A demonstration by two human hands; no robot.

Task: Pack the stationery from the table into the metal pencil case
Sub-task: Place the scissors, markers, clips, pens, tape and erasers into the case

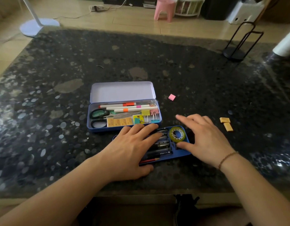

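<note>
Resting flat with fingers straight, the left hand (pixel 133 144) covers pens in the blue tray (pixel 181 154) before the open metal pencil case (pixel 124 110), while the spread right hand (pixel 204 136) touches the tray's end.

No legible txt anywhere.

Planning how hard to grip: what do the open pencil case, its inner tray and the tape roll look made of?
Pencil case: painted metal by the look, thin rolled rim, smooth pale lining with soft sheen. Inner tray: probably moulded blue plastic, with shaped pen slots. Tape roll: translucent yellowish glossy film on a white core, likely card or plastic.
</note>
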